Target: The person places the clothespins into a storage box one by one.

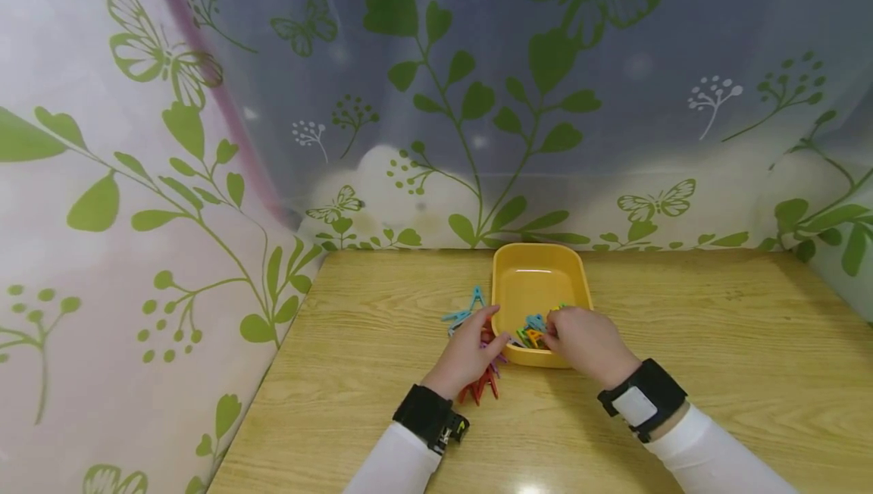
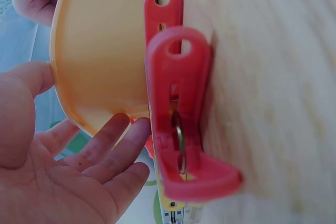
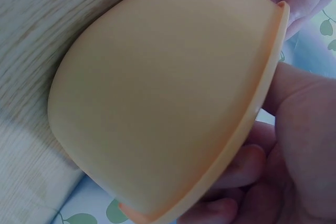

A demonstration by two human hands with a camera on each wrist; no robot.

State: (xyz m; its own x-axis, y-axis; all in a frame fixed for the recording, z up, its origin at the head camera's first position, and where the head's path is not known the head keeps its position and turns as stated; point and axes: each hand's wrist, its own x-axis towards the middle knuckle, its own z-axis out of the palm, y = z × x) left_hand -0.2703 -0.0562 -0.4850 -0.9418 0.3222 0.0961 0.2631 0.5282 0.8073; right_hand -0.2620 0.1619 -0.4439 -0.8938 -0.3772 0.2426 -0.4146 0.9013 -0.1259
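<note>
A yellow plastic bin (image 1: 542,255) stands on the table with several small coloured clothespins (image 1: 534,338) inside its near end. My left hand (image 1: 464,357) is at the bin's left side, thumb at the rim and the other fingers extended along the outer wall. Under and beside that hand lie more clothespins, blue, purple and red; a red clothespin (image 2: 178,87) shows large in the left wrist view. My right hand (image 1: 586,339) reaches over the right rim, fingers bent down among the clothespins in the bin. I cannot tell whether its hidden fingertips hold one.
The wooden table (image 1: 382,297) extends to both sides of the bin. Behind it hangs a curtain (image 1: 423,176) printed with leaves and butterflies, and another printed sheet borders the left side. Black straps with small devices circle both wrists.
</note>
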